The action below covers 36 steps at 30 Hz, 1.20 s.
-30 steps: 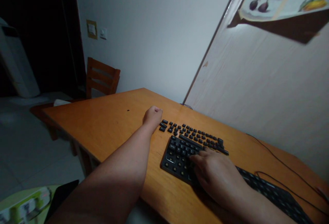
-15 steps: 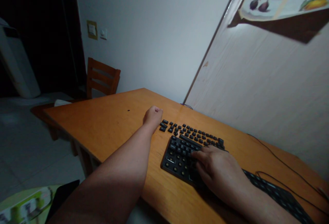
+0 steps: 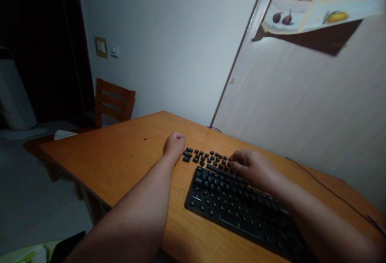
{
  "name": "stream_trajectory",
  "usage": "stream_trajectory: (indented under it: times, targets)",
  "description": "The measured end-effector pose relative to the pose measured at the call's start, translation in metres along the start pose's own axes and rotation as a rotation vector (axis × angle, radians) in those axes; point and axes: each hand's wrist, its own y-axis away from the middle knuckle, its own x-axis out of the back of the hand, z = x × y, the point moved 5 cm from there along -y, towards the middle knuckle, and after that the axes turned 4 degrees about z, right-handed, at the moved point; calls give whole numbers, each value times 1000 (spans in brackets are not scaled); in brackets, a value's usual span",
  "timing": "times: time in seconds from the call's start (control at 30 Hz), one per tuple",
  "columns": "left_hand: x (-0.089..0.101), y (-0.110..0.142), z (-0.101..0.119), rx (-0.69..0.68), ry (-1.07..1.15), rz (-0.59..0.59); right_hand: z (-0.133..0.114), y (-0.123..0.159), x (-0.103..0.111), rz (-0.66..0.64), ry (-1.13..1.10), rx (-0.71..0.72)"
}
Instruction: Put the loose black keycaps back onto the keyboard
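Observation:
A black keyboard (image 3: 223, 210) lies on the wooden table, with part of its keys in place and bare key sockets along its near rows. Behind it, loose black keycaps (image 3: 196, 159) are spread in rough rows. My left hand (image 3: 175, 146) rests as a fist on the tabletop at the left end of these rows; whatever it may hold is hidden. Over the keycaps at the right, my right hand (image 3: 251, 164) reaches down past the keyboard, its thumb and fingertips closed around a keycap. My right forearm covers the keyboard's right end.
The wooden table (image 3: 120, 150) meets the wall at the back. A thin black cable (image 3: 319, 186) runs along its right side. One small dark bit (image 3: 145, 138) lies at the left. A wooden chair (image 3: 114, 101) stands beyond the left edge.
My right hand has moved from the keyboard's keys back to the loose keycaps, uncovering more bare sockets. My left fist stays by the keycaps. The view has shifted slightly up and right.

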Motion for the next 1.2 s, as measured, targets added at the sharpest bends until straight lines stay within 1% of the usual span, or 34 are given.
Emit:
stream_trajectory:
  times: [0.03,0.1,0.23,0.33,0.43,0.67,0.77,1.03,1.2]
  targets:
    - [0,0,0,2,2,0,6,-11,-4,-28,3,-39]
    - [0,0,0,6,2,-2,14,-34,-12,-30,13,-69]
    - [1,1,1,-6,3,4,20,-70,-34,-68,25,-91]
    - [2,2,2,-8,6,1,20,-89,-48,-90,52,-107]
    - [1,2,1,4,5,-5,19,-102,-58,-119,81,-126]
    - [1,2,1,-4,0,-12,16,-111,-68,-219,158,-174]
    - [1,2,1,-2,-2,-10,16,-112,-71,-237,185,-187]
    - [2,4,3,5,-3,-6,17,-117,-74,-186,188,-178]
    - [2,4,4,-1,-3,-4,16,-119,-76,-178,166,-156]
